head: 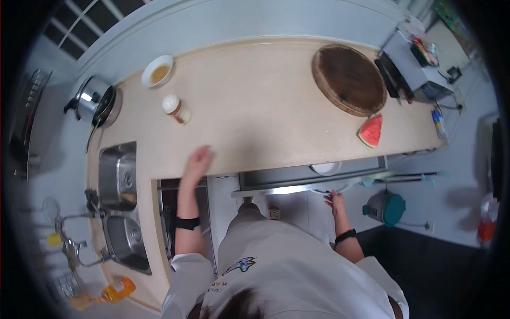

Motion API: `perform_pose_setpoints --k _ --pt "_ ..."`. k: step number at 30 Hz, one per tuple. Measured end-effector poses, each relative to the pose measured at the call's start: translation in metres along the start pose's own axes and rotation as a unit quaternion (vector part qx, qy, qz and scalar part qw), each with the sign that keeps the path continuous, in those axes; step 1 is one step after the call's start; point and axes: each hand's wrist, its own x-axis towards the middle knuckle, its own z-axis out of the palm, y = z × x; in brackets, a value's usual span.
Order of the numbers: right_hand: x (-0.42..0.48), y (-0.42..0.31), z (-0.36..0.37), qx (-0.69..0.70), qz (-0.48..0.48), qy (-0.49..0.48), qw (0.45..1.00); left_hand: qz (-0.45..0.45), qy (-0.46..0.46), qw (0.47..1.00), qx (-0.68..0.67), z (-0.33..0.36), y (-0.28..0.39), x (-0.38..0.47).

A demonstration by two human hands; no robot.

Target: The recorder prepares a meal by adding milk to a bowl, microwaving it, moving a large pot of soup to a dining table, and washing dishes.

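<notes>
My left hand point(199, 157), blurred, is over the front part of the beige countertop point(247, 99). Its fingers look curled, but blur hides whether anything is in them. Lower right, my right hand point(338, 200) has its fingers apart beside the front of a pulled-out drawer point(279, 180), close to the handle point(340, 190). I see nothing held in it. Inside the drawer, partly under the counter edge, sits a white bowl point(326, 168). Beyond my left hand, a jar with a white lid point(176, 109) is on the counter.
A white bowl of brownish food point(158, 71) and a metal pot point(97, 99) stand at the back left. A double steel sink point(119, 175) is on the left. Farther right are a round wooden chopping board point(350, 79), a watermelon wedge point(371, 131) and a teal-lidded bin point(393, 210).
</notes>
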Motion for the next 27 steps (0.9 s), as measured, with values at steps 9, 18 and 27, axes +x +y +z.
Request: perform_pose_setpoints --k 9,18,27 --pt "0.012 -0.02 0.038 -0.259 -0.173 0.117 0.943 0.272 0.448 0.828 0.201 -0.084 0.059 0.086" --pt "-0.091 -0.047 0.097 -0.209 -0.495 0.243 0.807 0.463 0.162 0.863 0.119 0.042 0.155 0.083" --pt "-0.205 -0.008 0.097 -0.235 -0.231 0.132 0.935 0.506 -0.342 0.782 0.126 0.158 0.133 0.041"
